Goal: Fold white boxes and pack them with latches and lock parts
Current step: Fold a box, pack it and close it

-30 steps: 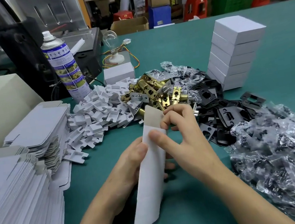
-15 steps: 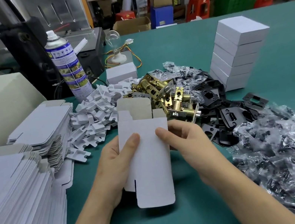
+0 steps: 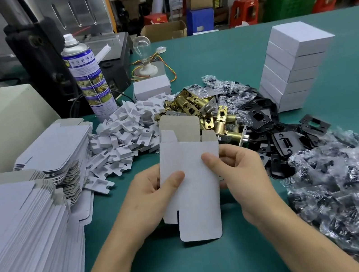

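Both hands hold a white box blank [image 3: 193, 181] upright above the green table, its far flaps open and its near flap hanging down. My left hand [image 3: 151, 197] grips its left edge with the thumb on the front face. My right hand [image 3: 238, 168] grips the right edge, thumb also on the front. Behind the blank lies a pile of brass latches [image 3: 205, 112]. Black strike plates [image 3: 275, 134] are scattered to the right of them.
Stacks of flat box blanks [image 3: 23, 233] fill the left side. White cardboard inserts [image 3: 121, 133] are heaped beside a spray can [image 3: 87, 80]. A stack of closed white boxes [image 3: 292, 64] stands far right. Bagged screw packs [image 3: 355, 196] cover the near right.
The blank was edge-on and flat a second ago; it has turned to face me and opened into a sleeve. Both hands shifted to grip its sides and lifted it slightly.
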A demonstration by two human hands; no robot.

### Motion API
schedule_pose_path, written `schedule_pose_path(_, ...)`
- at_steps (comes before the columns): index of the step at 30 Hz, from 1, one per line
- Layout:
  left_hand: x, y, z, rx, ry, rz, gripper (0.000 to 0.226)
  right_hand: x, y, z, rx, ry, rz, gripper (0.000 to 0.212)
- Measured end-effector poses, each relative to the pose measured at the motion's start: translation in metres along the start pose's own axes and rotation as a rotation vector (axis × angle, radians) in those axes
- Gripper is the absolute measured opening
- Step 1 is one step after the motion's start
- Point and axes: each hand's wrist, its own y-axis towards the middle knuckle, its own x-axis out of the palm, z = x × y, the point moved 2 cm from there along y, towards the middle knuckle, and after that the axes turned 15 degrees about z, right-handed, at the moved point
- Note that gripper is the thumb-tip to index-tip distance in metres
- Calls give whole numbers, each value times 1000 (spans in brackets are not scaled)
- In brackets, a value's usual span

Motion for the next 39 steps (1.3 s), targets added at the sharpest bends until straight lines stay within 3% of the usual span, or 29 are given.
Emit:
schedule_pose_path(5,-2,5,-5,-3,-79,124,34,6,-7,1,-31,-86,-141,15)
schedule_pose_path(9,1,6,-7,56,-15,192,30,7,-8,3,-51,-179,-139,14)
schedule_pose_path(14,4,8,-10,76,96,172,19,-3,1,0,-14,-150,-77,14)
schedule_pose_path(20,1,8,-11,11,21,132,26,-2,0,-1,-51,-68,-97,11)
schedule_pose_path(24,4,7,-13,32,44,98,17,-2,4,-5,-72,53,-102,35)
schedule_pose_path(30,11,4,-7,262,81,236,65,1,-1,1,-128,7,-84,42)
schedule_pose_path(39,10,-1,-2,319,25,219,66,4,1,-2,-225,-16,-125,33)
